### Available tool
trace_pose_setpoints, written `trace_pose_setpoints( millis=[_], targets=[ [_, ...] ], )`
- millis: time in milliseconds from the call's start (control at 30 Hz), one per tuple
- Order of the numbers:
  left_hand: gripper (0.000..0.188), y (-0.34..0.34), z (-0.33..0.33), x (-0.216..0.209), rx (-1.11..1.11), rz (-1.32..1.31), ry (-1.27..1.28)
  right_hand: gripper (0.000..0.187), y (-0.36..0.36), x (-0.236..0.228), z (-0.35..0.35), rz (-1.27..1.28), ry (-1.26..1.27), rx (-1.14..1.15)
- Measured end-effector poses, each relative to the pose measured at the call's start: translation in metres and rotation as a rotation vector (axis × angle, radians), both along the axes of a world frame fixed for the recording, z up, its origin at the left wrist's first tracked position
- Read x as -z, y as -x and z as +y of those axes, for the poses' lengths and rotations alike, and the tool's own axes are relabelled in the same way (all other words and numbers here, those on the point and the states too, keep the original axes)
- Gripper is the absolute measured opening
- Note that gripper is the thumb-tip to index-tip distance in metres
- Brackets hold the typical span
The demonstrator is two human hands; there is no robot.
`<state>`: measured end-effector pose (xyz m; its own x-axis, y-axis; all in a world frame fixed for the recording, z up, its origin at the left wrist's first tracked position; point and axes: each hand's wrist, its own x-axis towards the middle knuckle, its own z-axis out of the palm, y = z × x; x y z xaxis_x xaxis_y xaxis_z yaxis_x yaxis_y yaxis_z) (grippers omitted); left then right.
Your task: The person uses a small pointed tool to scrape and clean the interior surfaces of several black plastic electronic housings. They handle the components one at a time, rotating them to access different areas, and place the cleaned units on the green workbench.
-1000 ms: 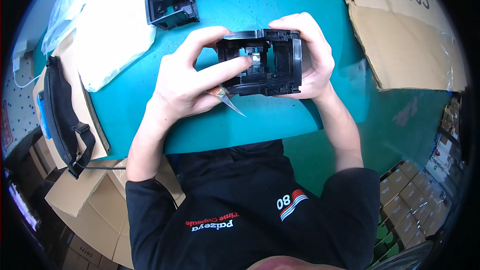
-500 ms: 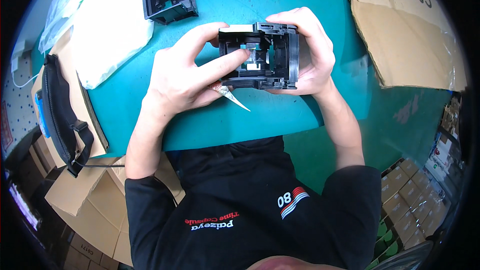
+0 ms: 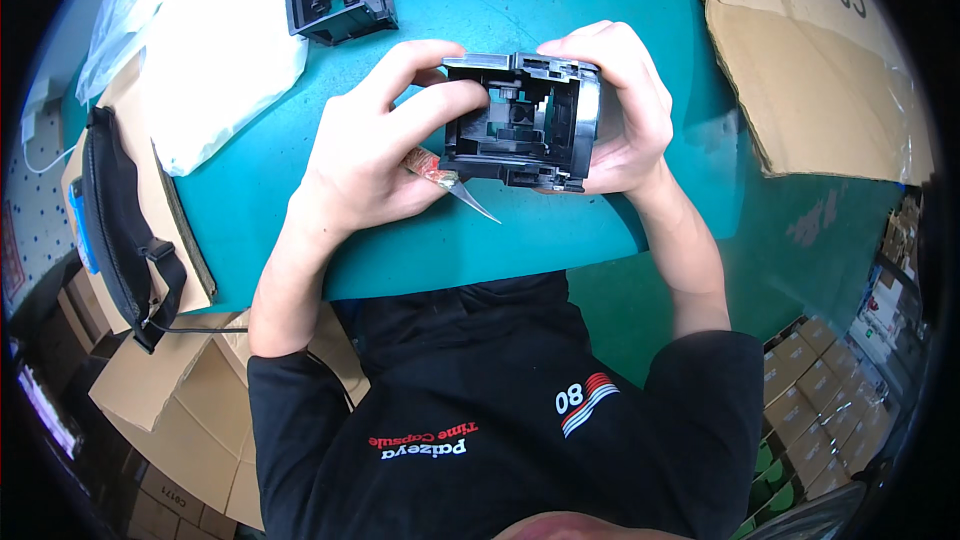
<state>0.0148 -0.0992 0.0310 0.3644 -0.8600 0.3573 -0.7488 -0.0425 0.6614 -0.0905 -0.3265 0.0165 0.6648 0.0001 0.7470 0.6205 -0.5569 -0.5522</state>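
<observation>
Above the green table, both hands hold a black plastic housing (image 3: pixel 520 116), an open box-like frame with inner ribs and clips. My left hand (image 3: pixel 360 145) grips its left side, with the thumb on the near side out of clear sight and a bent finger reaching into the open left end. The same hand keeps a small pointed blade (image 3: pixel 470 200) with a wrapped, red-and-tan handle (image 3: pixel 425 165) tucked in its palm, the tip pointing down to the right. Round the housing's right end curls my right hand (image 3: pixel 635 105); some of its fingers are hidden behind it.
Similar black plastic housings (image 3: pixel 340 0) stand at the table's far edge. At the left lie a white plastic bag (image 3: pixel 225 50) and a black strapped pouch (image 3: pixel 120 220) on cardboard. A cardboard sheet (image 3: pixel 810 70) covers the right side. Stacked cartons (image 3: pixel 820 390) stand lower right.
The housing has tilted a little and shifted slightly nearer and to the right. My left finger has drawn back from deep inside it toward the left end, and more of the wrapped handle shows.
</observation>
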Motion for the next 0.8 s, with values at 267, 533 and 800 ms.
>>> trace_pose_setpoints(
  millis=[267,533,800],
  targets=[
    [0.039,-0.003,0.002,0.004,0.038,-0.017,0.067,0.068,0.003,0.003,-0.001,-0.016,-0.042,-0.001],
    [0.039,-0.003,-0.001,0.017,0.017,-0.023,0.286,0.075,0.005,0.008,-0.002,-0.009,-0.114,-0.023],
    [0.042,-0.018,0.011,-0.006,-0.083,-0.171,0.072,0.075,-0.005,0.010,0.003,0.258,-0.209,0.005]
  ],
)
